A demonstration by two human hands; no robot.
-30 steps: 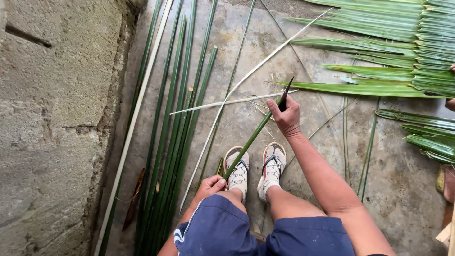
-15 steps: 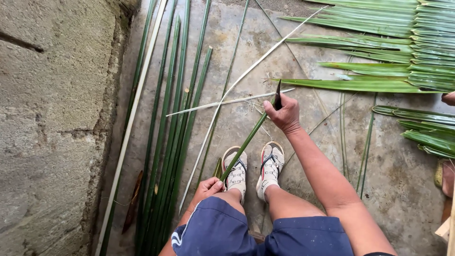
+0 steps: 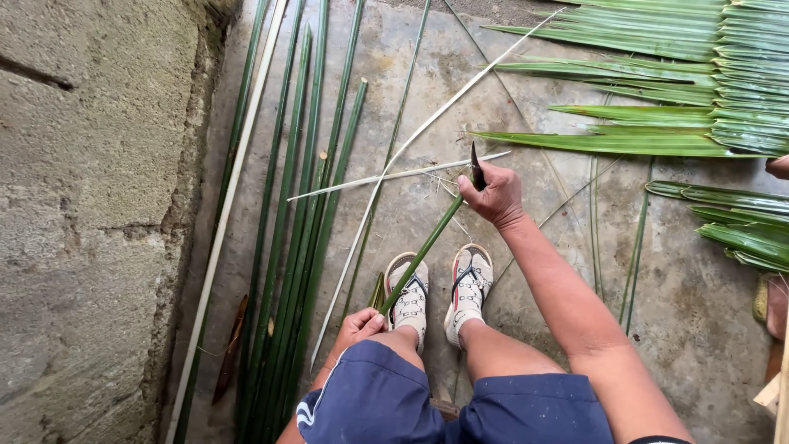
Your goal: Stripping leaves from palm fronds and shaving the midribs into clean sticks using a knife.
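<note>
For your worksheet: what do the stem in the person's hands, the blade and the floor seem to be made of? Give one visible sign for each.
Green stem: plant material, probably a palm midrib; smooth, glossy green skin, like the stalks lying alongside.
Blade in the right hand: likely metal; dark, thin, tapering to a point.
Floor: apparently concrete; grey, matt, stained and rough.
The left hand grips the stem's near end.

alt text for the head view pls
Seated person's right hand grips a dark blade against a green stalk that the left hand holds by the knee. More stalks and palm leaves lie on concrete.
</note>
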